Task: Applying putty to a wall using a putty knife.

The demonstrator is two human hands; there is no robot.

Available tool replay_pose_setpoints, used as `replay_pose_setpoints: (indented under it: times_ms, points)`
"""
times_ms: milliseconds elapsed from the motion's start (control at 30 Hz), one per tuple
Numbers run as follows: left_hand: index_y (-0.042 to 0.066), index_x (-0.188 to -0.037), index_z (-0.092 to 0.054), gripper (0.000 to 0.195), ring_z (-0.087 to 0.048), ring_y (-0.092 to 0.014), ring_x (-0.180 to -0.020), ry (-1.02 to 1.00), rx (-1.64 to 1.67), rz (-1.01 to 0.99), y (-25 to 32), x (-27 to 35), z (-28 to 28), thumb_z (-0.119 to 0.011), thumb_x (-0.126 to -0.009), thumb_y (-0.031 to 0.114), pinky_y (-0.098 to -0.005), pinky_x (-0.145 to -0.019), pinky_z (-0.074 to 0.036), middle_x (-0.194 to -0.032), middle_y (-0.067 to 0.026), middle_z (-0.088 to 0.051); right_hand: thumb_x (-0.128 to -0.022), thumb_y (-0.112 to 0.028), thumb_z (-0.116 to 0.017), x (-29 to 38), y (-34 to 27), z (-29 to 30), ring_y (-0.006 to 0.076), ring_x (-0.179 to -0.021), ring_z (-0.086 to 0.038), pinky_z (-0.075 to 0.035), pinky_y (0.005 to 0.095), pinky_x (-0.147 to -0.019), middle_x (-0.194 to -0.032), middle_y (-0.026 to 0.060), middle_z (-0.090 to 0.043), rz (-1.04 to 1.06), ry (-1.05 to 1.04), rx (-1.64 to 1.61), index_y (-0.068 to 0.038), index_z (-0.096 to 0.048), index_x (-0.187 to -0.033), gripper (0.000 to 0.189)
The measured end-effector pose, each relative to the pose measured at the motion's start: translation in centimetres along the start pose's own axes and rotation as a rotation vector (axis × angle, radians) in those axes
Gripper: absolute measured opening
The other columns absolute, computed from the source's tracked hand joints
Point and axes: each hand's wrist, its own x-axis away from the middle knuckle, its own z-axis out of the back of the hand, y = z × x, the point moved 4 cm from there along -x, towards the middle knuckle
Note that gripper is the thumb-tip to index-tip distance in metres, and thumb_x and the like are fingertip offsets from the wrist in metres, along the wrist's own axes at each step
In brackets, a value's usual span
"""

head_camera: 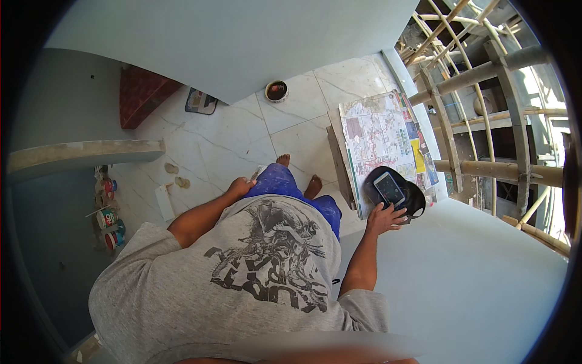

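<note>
On a stand covered with a printed sheet [382, 136] lies a black cap [414, 200], and a smartphone [389, 188] with a lit screen rests on it. My right hand [386, 218] touches the lower edge of the phone and cap, fingers spread. At my left thigh, my left hand [241, 187] is curled by the blue trousers [273, 179]; a pale, crumpled thing shows just beyond its fingers, and whether the hand grips it or the cloth is not clear.
A round container of dark liquid [277, 91] stands on the marbled tile floor near a wall corner. Sandals [182, 182] and several paint containers [107, 218] are at the left. Bamboo poles [491, 170] stand outside the opening at the right. A dark mat [200, 101] lies farther back.
</note>
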Motion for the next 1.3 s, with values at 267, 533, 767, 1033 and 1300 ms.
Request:
replay_pose_setpoints:
  times_ms: [267,533,767,1033,1300]
  points:
    - [-0.008,-0.093,-0.06,0.055,-0.058,-0.036,-0.088,-0.01,-0.005,-0.008,-0.1,-0.3,-0.2,-0.054,-0.078,0.046,-0.0392,-0.077,-0.044,-0.092,-0.0264,-0.059,-0.084,-0.038,-0.046,0.1,0.1,0.5,0.0459,-0.128,-0.009,-0.009,0.0616,-0.099,-0.142,0.0202,-0.013,-0.03,-0.043,0.0,-0.01,-0.048,-0.119,0.044]
    - [-0.008,-0.094,-0.06,0.056,-0.058,-0.036,-0.09,-0.009,0.007,0.012,0.2,-0.1,-0.1,-0.054,-0.078,0.045,-0.039,-0.079,-0.044,-0.094,-0.027,-0.059,-0.084,-0.037,-0.047,0.9,-0.1,1.0,0.045,-0.129,-0.009,-0.009,0.0605,-0.099,-0.142,0.02,-0.012,-0.051,-0.051,-0.01,-0.013,-0.048,-0.121,0.044]
    - [-0.008,-0.094,-0.06,0.057,-0.058,-0.036,-0.089,0.006,0.021,0.028,-0.3,0.0,0.0,-0.054,-0.078,0.046,-0.0387,-0.078,-0.044,-0.094,-0.0263,-0.059,-0.083,-0.035,-0.051,1.2,-2.6,1.4,0.0451,-0.128,-0.011,-0.011,0.0607,-0.099,-0.141,0.0212,-0.013,0.073,-0.001,-0.069,-0.011,-0.049,-0.118,0.043]
    - [-0.008,-0.093,-0.06,0.057,-0.059,-0.036,-0.088,0.013,0.033,0.006,-0.2,0.2,0.1,-0.054,-0.078,0.046,-0.0392,-0.077,-0.044,-0.093,-0.0266,-0.059,-0.081,-0.036,-0.053,1.2,-4.3,1.2,0.0447,-0.128,-0.011,-0.012,0.0605,-0.099,-0.141,0.0204,-0.014,0.174,0.013,-0.087,-0.012,-0.049,-0.118,0.044]
    - [-0.008,-0.094,-0.059,0.056,-0.059,-0.035,-0.089,0.004,0.012,0.031,-0.1,0.6,0.2,-0.054,-0.078,0.045,-0.0385,-0.078,-0.044,-0.093,-0.0264,-0.06,-0.081,-0.034,-0.054,0.9,-5.5,1.8,0.0448,-0.128,-0.012,-0.013,0.0583,-0.1,-0.14,0.0205,-0.015,0.231,-0.042,-0.098,-0.014,-0.049,-0.119,0.044]
